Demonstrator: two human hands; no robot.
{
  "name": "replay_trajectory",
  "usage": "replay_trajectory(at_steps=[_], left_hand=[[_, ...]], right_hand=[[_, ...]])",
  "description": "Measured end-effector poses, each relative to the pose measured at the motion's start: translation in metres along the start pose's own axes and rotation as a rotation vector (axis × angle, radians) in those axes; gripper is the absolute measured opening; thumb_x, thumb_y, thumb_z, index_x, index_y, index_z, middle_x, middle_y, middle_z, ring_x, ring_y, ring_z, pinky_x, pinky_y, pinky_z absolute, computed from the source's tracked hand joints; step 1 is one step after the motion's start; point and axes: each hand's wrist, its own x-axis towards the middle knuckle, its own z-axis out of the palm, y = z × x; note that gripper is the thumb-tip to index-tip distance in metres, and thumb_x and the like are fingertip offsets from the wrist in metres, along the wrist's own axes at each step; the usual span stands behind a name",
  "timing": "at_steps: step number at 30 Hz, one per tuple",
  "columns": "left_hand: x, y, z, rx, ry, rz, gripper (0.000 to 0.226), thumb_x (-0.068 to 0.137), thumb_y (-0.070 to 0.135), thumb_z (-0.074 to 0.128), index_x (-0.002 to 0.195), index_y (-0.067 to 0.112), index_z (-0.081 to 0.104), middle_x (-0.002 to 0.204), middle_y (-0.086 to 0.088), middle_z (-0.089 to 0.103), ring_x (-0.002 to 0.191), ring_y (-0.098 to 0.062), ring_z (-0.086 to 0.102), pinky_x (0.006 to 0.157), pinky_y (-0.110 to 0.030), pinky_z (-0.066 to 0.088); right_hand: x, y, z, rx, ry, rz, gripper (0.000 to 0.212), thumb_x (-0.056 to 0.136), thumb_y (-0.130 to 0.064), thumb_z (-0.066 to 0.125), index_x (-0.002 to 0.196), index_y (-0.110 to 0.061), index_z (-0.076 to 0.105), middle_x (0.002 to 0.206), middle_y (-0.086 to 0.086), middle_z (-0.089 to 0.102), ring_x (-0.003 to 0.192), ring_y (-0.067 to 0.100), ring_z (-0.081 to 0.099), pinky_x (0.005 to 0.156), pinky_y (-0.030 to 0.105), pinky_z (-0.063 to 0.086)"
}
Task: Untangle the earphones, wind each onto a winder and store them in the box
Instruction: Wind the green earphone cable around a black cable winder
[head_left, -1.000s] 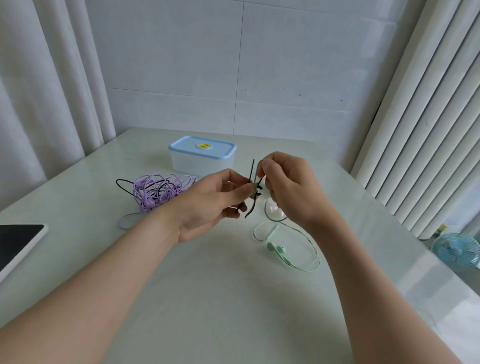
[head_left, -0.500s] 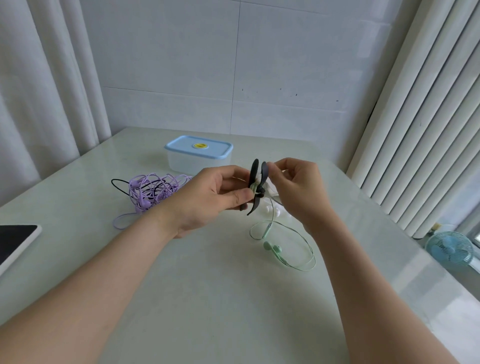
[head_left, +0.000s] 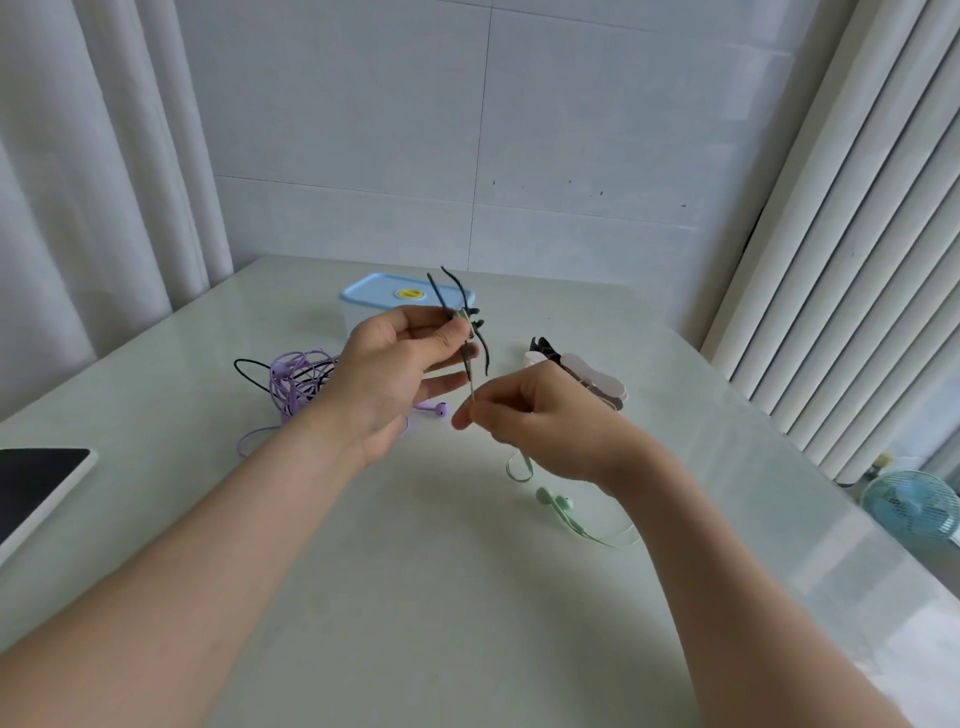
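Note:
My left hand (head_left: 400, 374) pinches a black winder (head_left: 464, 317) held up above the table, in front of the box. A pale green cable runs from the winder down to my right hand (head_left: 530, 415), which pinches it between thumb and forefinger. The rest of the green earphones (head_left: 558, 506) lies on the table below my right wrist, with both buds near each other. A tangle of purple and black earphones (head_left: 293, 379) sits left of my left hand. The clear box with a blue lid (head_left: 384, 299) stands closed at the back.
Spare winders (head_left: 587, 376), black and pale pink, lie in a pile right of my hands. A tablet (head_left: 36, 483) rests at the table's left edge. Curtains hang on both sides. A small blue fan (head_left: 914, 506) stands on the floor at the right.
My right hand has dropped away from the winder and drawn the green cable down and taut. My left hand has lifted the winder slightly. The spare winders are uncovered.

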Motion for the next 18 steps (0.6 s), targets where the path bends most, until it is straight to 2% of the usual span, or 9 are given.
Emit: replay_trajectory(at_steps=[2, 4, 6, 9, 13, 15, 18], left_hand=[[0.003, -0.001, -0.004, 0.052, 0.037, 0.004, 0.009, 0.096, 0.011, 0.074, 0.103, 0.009, 0.069, 0.095, -0.005, 0.074, 0.094, -0.024, 0.075, 0.08, -0.045, 0.063], [0.005, -0.003, -0.009, 0.174, 0.023, 0.005, 0.012, 0.095, 0.012, 0.075, 0.104, 0.008, 0.068, 0.097, -0.004, 0.074, 0.094, -0.024, 0.075, 0.068, -0.037, 0.061], [0.005, -0.004, -0.012, 0.266, -0.032, 0.009, 0.017, 0.095, 0.017, 0.075, 0.108, 0.01, 0.067, 0.104, -0.002, 0.076, 0.097, -0.022, 0.076, 0.073, -0.039, 0.057], [0.002, -0.002, -0.011, 0.334, -0.138, 0.036, 0.02, 0.096, 0.021, 0.075, 0.114, 0.013, 0.069, 0.11, -0.002, 0.076, 0.088, -0.016, 0.073, 0.085, -0.046, 0.056], [-0.002, -0.003, -0.01, 0.48, -0.243, 0.114, 0.016, 0.095, 0.02, 0.076, 0.111, 0.018, 0.072, 0.107, 0.003, 0.077, 0.101, -0.035, 0.07, 0.095, -0.054, 0.056], [-0.003, -0.004, -0.01, 0.526, -0.274, 0.134, 0.016, 0.095, 0.021, 0.076, 0.111, 0.019, 0.073, 0.105, 0.004, 0.078, 0.099, -0.035, 0.07, 0.093, -0.051, 0.056], [-0.002, -0.005, -0.01, 0.579, -0.304, 0.149, 0.015, 0.096, 0.022, 0.075, 0.111, 0.022, 0.073, 0.102, 0.004, 0.078, 0.093, -0.018, 0.073, 0.087, -0.035, 0.057]], right_hand=[[-0.002, -0.007, 0.001, 0.048, 0.031, -0.026, 0.024, 0.1, -0.014, 0.059, 0.092, -0.016, 0.082, 0.062, 0.008, 0.033, 0.054, 0.019, 0.025, 0.049, 0.025, 0.023], [-0.003, -0.01, -0.002, 0.086, 0.168, -0.041, 0.023, 0.097, -0.016, 0.064, 0.083, -0.016, 0.082, 0.058, 0.005, 0.032, 0.054, 0.019, 0.024, 0.049, 0.026, 0.021], [-0.002, -0.01, -0.005, 0.101, 0.308, -0.049, 0.023, 0.095, -0.019, 0.066, 0.076, -0.017, 0.08, 0.057, 0.006, 0.032, 0.056, 0.021, 0.025, 0.052, 0.028, 0.02], [-0.002, -0.009, -0.008, 0.123, 0.42, -0.049, 0.023, 0.093, -0.015, 0.066, 0.073, -0.014, 0.079, 0.052, 0.0, 0.032, 0.051, 0.017, 0.025, 0.05, 0.026, 0.022], [0.0, -0.007, -0.008, 0.054, 0.493, -0.036, 0.022, 0.089, -0.016, 0.066, 0.069, -0.013, 0.076, 0.052, 0.001, 0.033, 0.05, 0.015, 0.027, 0.052, 0.027, 0.026], [0.001, -0.004, -0.008, 0.029, 0.534, -0.021, 0.022, 0.088, -0.017, 0.065, 0.07, -0.011, 0.075, 0.051, 0.002, 0.036, 0.05, 0.013, 0.029, 0.053, 0.028, 0.03], [0.004, 0.001, -0.01, -0.002, 0.596, 0.003, 0.026, 0.09, -0.021, 0.066, 0.07, -0.006, 0.073, 0.052, 0.004, 0.04, 0.051, 0.012, 0.031, 0.05, 0.025, 0.03]])
